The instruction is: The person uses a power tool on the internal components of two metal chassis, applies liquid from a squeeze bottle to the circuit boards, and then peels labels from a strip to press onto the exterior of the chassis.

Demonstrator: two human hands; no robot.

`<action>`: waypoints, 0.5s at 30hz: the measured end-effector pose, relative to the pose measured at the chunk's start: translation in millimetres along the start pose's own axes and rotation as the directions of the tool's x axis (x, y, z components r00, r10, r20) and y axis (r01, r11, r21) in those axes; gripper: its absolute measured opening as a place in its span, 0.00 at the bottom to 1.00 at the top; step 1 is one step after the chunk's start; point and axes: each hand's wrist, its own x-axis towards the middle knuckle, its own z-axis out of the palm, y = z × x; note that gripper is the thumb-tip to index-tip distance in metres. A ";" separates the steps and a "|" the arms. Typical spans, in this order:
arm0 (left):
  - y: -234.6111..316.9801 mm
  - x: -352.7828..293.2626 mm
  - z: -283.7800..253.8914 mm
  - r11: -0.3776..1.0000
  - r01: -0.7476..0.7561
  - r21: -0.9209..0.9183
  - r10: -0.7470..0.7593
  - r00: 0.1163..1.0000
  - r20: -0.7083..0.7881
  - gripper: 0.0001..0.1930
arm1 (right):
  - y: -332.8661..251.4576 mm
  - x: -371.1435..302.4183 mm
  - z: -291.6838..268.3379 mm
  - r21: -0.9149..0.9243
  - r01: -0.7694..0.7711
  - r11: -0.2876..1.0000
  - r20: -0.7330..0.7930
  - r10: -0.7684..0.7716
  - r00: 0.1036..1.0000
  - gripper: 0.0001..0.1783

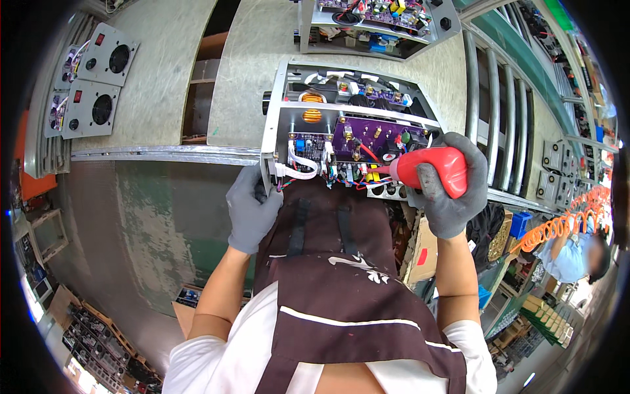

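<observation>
An open metal chassis [359, 113] stands at the bench edge in front of me, with a purple circuit board [374, 136], a copper-wound coil [312, 115] and several wires inside. In my gloved right hand [455, 197] is a red squeeze bottle [434, 168], its fingers wrapped round the body. The bottle lies tilted, its thin nozzle pointing left at the parts along the board's near edge; whether the tip touches them I cannot tell. My gloved left hand [252, 209] grips the near left corner of the chassis, beside a white ribbon cable [296, 172].
Behind the chassis stands another open unit [377, 26]. Two grey panels with fans [92, 108] lie at the far left. Metal rollers [502, 111] run along the right. An orange coiled hose [558, 230] hangs near another person [571, 256] at the right.
</observation>
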 end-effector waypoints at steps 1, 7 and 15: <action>0.8 -0.3 0.4 1.000 -0.001 0.004 0.001 1.000 0.003 0.09 | 1.2 -1.4 -0.6 0.013 -0.014 1.000 -0.003 0.014 1.000 0.29; 5.2 0.2 0.8 1.000 0.027 0.014 -0.027 1.000 -0.002 0.09 | -2.3 -12.5 1.7 0.298 -0.138 0.944 -0.151 0.190 0.970 0.28; 5.9 -0.5 1.2 0.999 0.024 -0.021 -0.024 1.000 -0.012 0.10 | 4.7 -8.6 6.4 0.077 -0.042 0.996 -0.081 0.048 0.996 0.29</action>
